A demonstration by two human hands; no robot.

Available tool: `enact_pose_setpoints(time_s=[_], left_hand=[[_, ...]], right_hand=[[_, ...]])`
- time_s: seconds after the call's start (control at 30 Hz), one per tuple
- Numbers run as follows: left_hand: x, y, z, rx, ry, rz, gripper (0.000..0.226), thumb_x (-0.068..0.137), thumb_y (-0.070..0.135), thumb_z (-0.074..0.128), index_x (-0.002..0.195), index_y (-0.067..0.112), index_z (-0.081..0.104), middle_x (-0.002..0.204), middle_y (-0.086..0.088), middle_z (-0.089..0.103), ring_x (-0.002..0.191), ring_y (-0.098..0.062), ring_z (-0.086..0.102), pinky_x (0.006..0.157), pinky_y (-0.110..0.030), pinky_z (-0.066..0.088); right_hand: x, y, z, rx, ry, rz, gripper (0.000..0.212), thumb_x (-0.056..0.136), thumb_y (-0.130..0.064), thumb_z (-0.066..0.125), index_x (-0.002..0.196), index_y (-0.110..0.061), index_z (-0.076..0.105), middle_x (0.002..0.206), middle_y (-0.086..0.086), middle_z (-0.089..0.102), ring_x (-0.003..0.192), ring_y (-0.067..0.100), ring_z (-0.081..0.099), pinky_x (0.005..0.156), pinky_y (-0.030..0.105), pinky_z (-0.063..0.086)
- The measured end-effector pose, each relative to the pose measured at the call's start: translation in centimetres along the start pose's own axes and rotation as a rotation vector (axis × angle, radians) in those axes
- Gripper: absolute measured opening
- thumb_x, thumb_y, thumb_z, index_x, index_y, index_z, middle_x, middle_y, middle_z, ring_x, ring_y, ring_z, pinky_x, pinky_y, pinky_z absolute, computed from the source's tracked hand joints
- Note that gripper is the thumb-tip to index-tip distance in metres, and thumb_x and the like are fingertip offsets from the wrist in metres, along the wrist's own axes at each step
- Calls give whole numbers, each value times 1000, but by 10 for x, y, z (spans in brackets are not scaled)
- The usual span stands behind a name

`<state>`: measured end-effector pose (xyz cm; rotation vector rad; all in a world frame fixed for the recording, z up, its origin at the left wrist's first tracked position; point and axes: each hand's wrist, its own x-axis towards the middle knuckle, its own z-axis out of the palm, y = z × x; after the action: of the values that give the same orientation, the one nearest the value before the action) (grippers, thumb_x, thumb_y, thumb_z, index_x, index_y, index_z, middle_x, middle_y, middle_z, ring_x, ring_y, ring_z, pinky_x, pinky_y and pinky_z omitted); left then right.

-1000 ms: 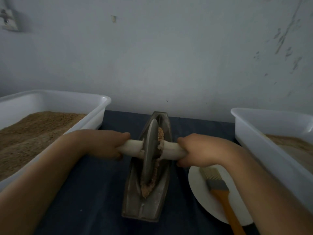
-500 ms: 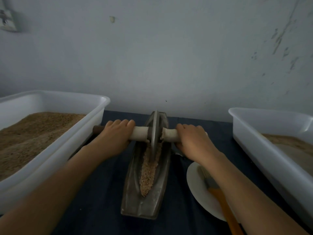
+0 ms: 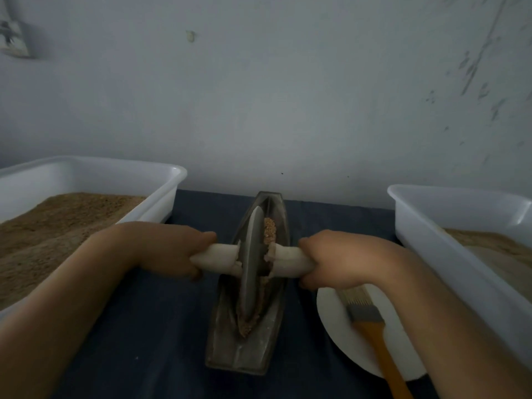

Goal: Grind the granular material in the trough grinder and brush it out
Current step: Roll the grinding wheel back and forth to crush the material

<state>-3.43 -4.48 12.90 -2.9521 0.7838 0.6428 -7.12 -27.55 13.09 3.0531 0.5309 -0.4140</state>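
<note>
A: How were the hands set?

B: Both were curled round the white axle (image 3: 221, 259) of the wheel (image 3: 252, 266). The left hand (image 3: 169, 249) gripped the axle left of the wheel, the right hand (image 3: 339, 259) gripped it right of the wheel, knuckles up, forearms reaching in from the lower corners.

A: And the wheel itself?

B: It stood on edge in the trough (image 3: 249, 349), about midway along it. Brown grain (image 3: 269, 230) showed in the groove just beyond the wheel, and more lay on the near side of the wheel, down toward the trough's near tip.

A: What else lay round the trough?

B: A white tub (image 3: 161, 180) of brown grain to its left, another tub (image 3: 431, 226) to its right, all on a dark cloth (image 3: 161, 326). Just right of the trough sat a white plate (image 3: 336, 321) with a brush (image 3: 371, 323) lying on it, orange handle toward the viewer. The right forearm crossed over part of the plate and hid its far edge.
</note>
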Motion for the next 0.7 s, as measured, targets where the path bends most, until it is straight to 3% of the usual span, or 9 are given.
enact_pose_setpoints(time_s=[0.1,0.2,0.33,0.47,0.57,0.7], left_hand=[[10,-2,5,-35,79,-3,32,90,26,58,113,26,36,107,6,52,92,-9,50,81,-22,39],[23,-5,10,-1,240,7,26,91,26,57,104,27,34,101,7,49,87,-6,47,78,-20,36],[46,-9,20,178,523,-69,31,92,29,53,117,20,38,120,0,50,107,-17,51,93,-32,38],[59,-8,31,269,775,-92,32,90,28,53,118,21,38,120,2,48,108,-16,48,94,-30,37],[58,-9,30,259,747,-74,34,90,29,53,120,22,37,121,3,49,108,-15,49,94,-30,37],[44,-8,21,232,554,-57,37,91,31,54,122,22,35,123,3,50,110,-15,50,95,-30,36]], right_hand=[[11,4,4,-25,73,16,19,88,-26,59,100,-14,51,81,-4,47,70,10,47,52,22,33],[28,16,13,-70,225,40,21,89,-28,56,102,-16,46,97,2,54,84,18,52,65,28,33],[48,31,31,-157,520,41,24,88,-31,55,106,-17,47,106,2,56,96,23,53,70,32,28],[56,32,41,-182,694,81,23,88,-28,54,108,-17,48,107,1,56,97,22,51,75,33,29],[52,30,39,-180,646,88,23,89,-28,54,108,-15,48,106,3,57,96,23,52,70,31,24],[38,24,26,-105,393,68,22,90,-24,53,107,-13,47,105,5,58,86,20,52,67,29,27]])
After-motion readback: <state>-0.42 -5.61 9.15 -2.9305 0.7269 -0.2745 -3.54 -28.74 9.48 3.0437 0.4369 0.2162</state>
